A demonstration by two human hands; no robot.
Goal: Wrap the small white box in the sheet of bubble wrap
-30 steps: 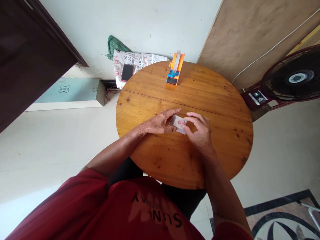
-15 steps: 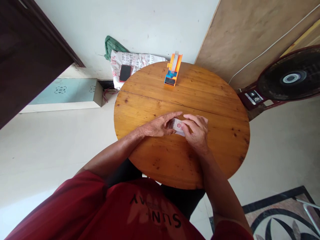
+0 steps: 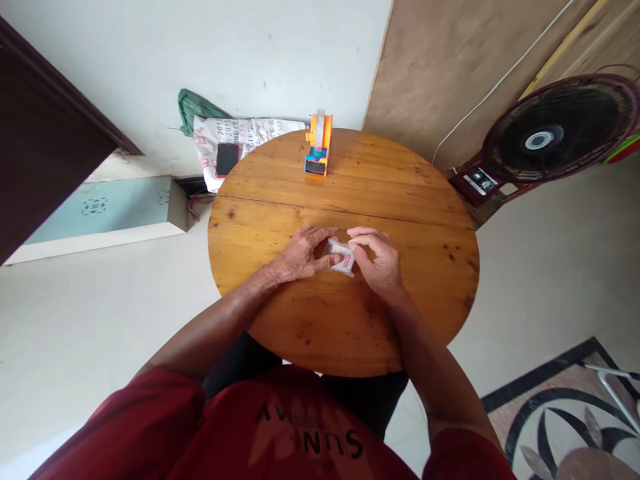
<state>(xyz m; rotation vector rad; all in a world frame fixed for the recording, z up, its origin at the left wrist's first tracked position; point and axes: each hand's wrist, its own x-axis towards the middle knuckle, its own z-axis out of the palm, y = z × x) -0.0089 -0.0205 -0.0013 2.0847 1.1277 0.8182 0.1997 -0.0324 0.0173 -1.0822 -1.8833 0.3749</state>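
A small clear plastic packet (image 3: 343, 265) with a white inside and red print lies between my hands, over the middle of the round wooden table (image 3: 320, 313). My left hand (image 3: 306, 253) grips its left side, thumb on the near face and fingers stretched along the far side. My right hand (image 3: 377, 259) pinches the packet's upper right edge between thumb and forefinger. The fingers hide part of it. Farther back on the table stands an orange and blue tape dispenser (image 3: 319, 143) with a roll of clear tape, apart from both hands.
A dark phone (image 3: 227, 160) rests on a white printed sack (image 3: 205, 143) beyond the table's left rim, by a green bag (image 3: 197, 109). A big round fan (image 3: 540, 140) stands at the right. A long pale box (image 3: 125, 207) lies on the floor at left.
The camera view has turned, so the surroundings shift left. In my hands the packet has been turned, its red print now lower, and the right fingers have moved to its upper edge.
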